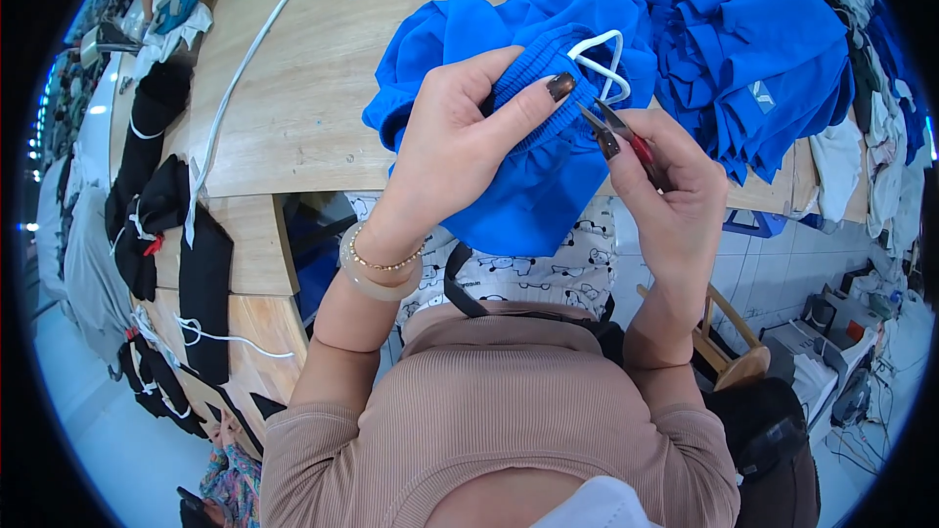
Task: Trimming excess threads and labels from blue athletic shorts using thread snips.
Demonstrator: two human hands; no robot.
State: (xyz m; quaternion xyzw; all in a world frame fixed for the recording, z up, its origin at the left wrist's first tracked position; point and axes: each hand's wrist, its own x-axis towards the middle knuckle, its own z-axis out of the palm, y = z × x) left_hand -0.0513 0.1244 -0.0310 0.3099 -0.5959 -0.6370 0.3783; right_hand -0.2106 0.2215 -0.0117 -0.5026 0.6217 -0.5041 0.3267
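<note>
Head view shows first the person's own body in a ribbed beige top, and the two forearms that rise from the lower edge. On the left wrist sit a pale bangle (pixel 380 279) and a thin bead bracelet. Above it, the left hand (pixel 452 142) is closed on the ribbed waistband of a blue garment (pixel 533 186), thumb on top of the band, fingers behind the cloth. The right hand (pixel 665 191) is closed around small thread snips (pixel 614 132) with a red handle; their tips are near a white drawstring (pixel 599 64) loop at the waistband, maybe touching the cloth, this is hard to see. The garment hangs over the near edge of a wooden table (pixel 293 88). Farther on the table lies a pile of blue garments (pixel 753 49), and at far left black garments (pixel 161 205).
</note>
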